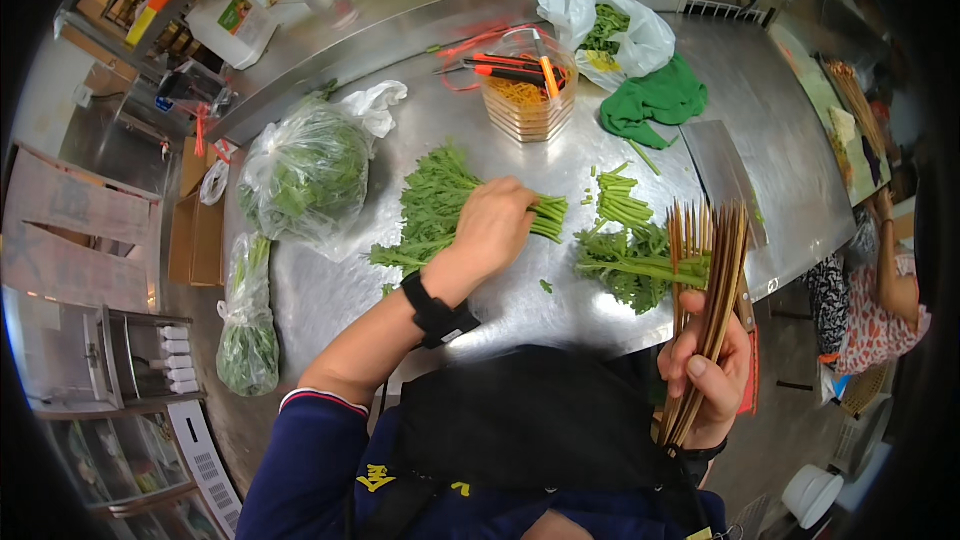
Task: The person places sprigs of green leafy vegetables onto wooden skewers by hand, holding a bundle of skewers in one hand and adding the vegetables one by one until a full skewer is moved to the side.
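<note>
My left hand (496, 225) is curled over the stems of a pile of leafy greens (435, 202) on the steel table (330, 300). Its fingertips are partly hidden, and cut stem ends stick out to the right. In my right hand (709, 371) is a bundle of thin wooden skewers (724, 270), points up. Behind the skewers lies a smaller bunch of greens (626, 270), its stems towards them; I cannot tell whether any skewer pierces it. Short cut stems (621, 195) lie just above that bunch. A cleaver (721, 172) rests to the right, its handle partly behind the skewers.
Bagged greens (307, 172) and a second wrapped bunch (251, 315) sit left. Nested clear tubs (529, 116) hold rubber bands and orange-black tools. Farther back are an open white bag (637, 37) and a green cloth (652, 101). Another person (874, 300) is at right.
</note>
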A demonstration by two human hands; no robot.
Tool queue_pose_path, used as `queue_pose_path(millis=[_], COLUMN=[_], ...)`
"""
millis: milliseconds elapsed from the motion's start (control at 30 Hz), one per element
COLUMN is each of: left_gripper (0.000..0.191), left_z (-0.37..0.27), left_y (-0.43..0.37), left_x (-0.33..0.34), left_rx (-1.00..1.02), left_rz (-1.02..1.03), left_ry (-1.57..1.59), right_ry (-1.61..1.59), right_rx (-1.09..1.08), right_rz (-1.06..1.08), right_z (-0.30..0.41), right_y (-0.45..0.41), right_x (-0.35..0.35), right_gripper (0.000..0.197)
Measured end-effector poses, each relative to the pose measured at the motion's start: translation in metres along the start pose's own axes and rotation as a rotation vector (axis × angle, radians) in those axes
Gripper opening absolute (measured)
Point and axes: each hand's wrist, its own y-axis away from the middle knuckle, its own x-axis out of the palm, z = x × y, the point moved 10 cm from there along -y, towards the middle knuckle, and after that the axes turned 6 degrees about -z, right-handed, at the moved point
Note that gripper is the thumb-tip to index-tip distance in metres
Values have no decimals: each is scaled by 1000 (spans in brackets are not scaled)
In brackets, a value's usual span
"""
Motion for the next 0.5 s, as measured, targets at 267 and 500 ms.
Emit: queue_pose_path(millis=[267, 500], left_gripper=[11, 8], left_z=[0, -6], left_y=[-5, -8], left_x=[36, -22], left_rx=[240, 130], left_rz=[165, -2], left_ry=[-221, 107], right_ry=[31, 54], right_rx=[69, 91], right_rz=[31, 93], right_z=[-9, -12], right_y=[-3, -1], right_x=[5, 13], right_gripper=[53, 51])
